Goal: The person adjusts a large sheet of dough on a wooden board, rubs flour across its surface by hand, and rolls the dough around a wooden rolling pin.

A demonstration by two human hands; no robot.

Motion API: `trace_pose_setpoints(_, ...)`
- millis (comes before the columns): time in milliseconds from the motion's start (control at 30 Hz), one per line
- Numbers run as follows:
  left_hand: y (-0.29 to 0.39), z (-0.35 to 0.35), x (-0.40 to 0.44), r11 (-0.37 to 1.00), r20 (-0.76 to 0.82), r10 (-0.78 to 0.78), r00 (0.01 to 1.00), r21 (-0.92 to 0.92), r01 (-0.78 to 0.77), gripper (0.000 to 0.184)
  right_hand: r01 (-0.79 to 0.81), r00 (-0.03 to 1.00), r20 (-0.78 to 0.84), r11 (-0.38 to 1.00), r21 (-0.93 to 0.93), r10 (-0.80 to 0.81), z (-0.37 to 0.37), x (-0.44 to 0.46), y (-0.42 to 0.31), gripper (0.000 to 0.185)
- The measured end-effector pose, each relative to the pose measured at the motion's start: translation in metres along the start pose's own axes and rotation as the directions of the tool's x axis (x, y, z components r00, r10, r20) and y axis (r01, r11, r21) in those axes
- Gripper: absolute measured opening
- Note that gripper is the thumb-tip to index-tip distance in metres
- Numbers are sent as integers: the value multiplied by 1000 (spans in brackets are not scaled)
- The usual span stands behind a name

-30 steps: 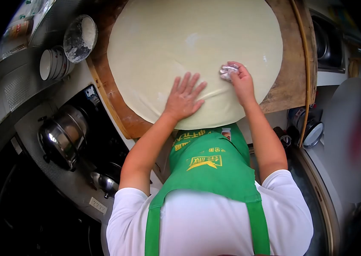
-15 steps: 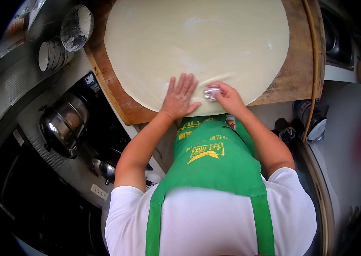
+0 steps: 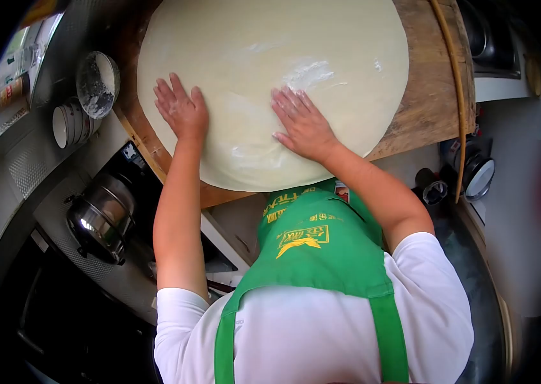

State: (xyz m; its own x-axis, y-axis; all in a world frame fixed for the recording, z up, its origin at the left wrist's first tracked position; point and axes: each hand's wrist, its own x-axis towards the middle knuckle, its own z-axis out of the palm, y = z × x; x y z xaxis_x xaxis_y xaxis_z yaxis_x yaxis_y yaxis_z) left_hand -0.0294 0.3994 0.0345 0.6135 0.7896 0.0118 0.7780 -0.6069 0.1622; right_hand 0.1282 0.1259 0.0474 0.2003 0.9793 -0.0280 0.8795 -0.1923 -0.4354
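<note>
A wide round sheet of pale dough (image 3: 251, 70) lies on a wooden board (image 3: 427, 83) and reaches past its near edge. My left hand (image 3: 184, 112) rests palm down on the left part of the dough, its fingers spread. Flat near the middle lies my right hand (image 3: 306, 125), also with fingers apart and no object visible in it. White powder (image 3: 309, 75) is smeared on the dough just beyond the right fingertips, with fainter streaks elsewhere.
A glass bowl of white powder (image 3: 97, 84) and stacked bowls (image 3: 72, 125) stand left of the board. A lidded metal pot (image 3: 101, 217) is lower left. A long wooden stick (image 3: 456, 83) runs along the right side, near cups and a pan.
My left hand has shifted left and forward. My right hand has opened onto the dough, and the whitish, shiny clump it held is no longer visible. The powder patch there is more distinct.
</note>
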Motion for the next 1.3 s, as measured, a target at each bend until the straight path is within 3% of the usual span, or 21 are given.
trace_pose_setpoints(67, 12, 0, -32, 997, 9, 69, 998, -30, -69, 82, 32, 999, -3, 999, 16, -32, -4, -26, 15, 75)
trace_pose_setpoints(167, 64, -6, -88, 909, 274, 415, 868, -92, -406, 82, -314, 950, -40, 945, -96, 311, -27, -35, 64, 88)
trace_pose_setpoints(233, 91, 1, -114, 808, 269, 589, 762, -192, -556, 75, -419, 900, -171, 904, -83, 401, -32, 7, 80, 89)
trace_pose_setpoints(267, 87, -1, -112, 807, 266, 591, 762, -189, -560, 75, -444, 886, -193, 892, -88, 422, -32, 40, 78, 89)
trace_pose_setpoints(367, 65, -2, -96, 961, 193, 277, 941, -30, -276, 67, -386, 912, -175, 920, -63, 371, -20, 148, 33, 84)
trace_pose_setpoints(433, 18, 0, -86, 999, 59, 49, 997, -18, -48, 70, -104, 993, -55, 994, -25, 103, -2, 171, -16, 78)
trace_pose_setpoints(467, 1, -4, -83, 999, 71, -55, 996, 8, 54, 70, 38, 999, -32, 998, 42, -37, 14, 160, -35, 76)
trace_pose_setpoints(567, -24, -8, -83, 990, 76, -140, 987, 24, 139, 83, 314, 947, 35, 944, 99, -319, 38, 93, -67, 69)
trace_pose_setpoints(633, -12, -9, -86, 999, 113, -45, 993, 7, 45, 88, 274, 959, 45, 955, 113, -281, 29, 40, -42, 71)
trace_pose_setpoints(733, 30, -10, -84, 980, 284, 198, 938, -32, -197, 94, -46, 998, 39, 999, -17, 47, -23, 14, 24, 72)
trace_pose_setpoints(767, 38, -6, -80, 946, 231, 324, 917, -95, -310, 93, -149, 988, 31, 987, -68, 151, -35, 24, 41, 73)
trace_pose_setpoints(800, 42, -6, -68, 926, 223, 376, 899, -115, -359, 90, -142, 989, 31, 988, -67, 144, -36, 41, 44, 73)
trace_pose_setpoints(833, 43, -6, -52, 904, 209, 427, 880, -134, -407, 88, -193, 980, -62, 980, -55, 190, -35, 61, 45, 72)
trace_pose_setpoints(867, 40, -6, -34, 908, 197, 417, 887, -127, -399, 88, -235, 961, -157, 971, -39, 226, -33, 82, 46, 72)
trace_pose_setpoints(900, 35, -6, -15, 956, 156, 290, 944, -88, -279, 84, -212, 966, -163, 976, -42, 203, -29, 105, 38, 72)
trace_pose_setpoints(933, 26, -6, -2, 987, 115, 157, 981, -53, -152, 81, -40, 996, -78, 999, -26, 38, -23, 130, 21, 70)
trace_pose_setpoints(967, 15, -6, 9, 989, 104, 142, 984, -46, -138, 81, 131, 991, 5, 991, 2, -131, -16, 156, 4, 68)
trace_pose_setpoints(1033, -1, -4, 40, 1000, 2, 11, 1000, -29, -11, 71, 293, 952, -85, 956, -16, -293, 10, 213, -13, 64)
trace_pose_setpoints(1133, -13, 3, 85, 995, -96, -78, 992, -66, 72, 67, 253, 955, -141, 965, -72, -261, 12, 301, -18, 62)
trace_pose_setpoints(1200, 2, 2, 122, 994, -111, -95, 989, -59, 89, 67, 51, 979, -193, 994, -99, -69, 0, 339, 0, 63)
trace_pose_setpoints(1300, 40, 10, 174, 1000, -149, -26, 989, -8, 25, 68, -98, 943, -328, 988, -120, 54, -26, 343, 61, 66)
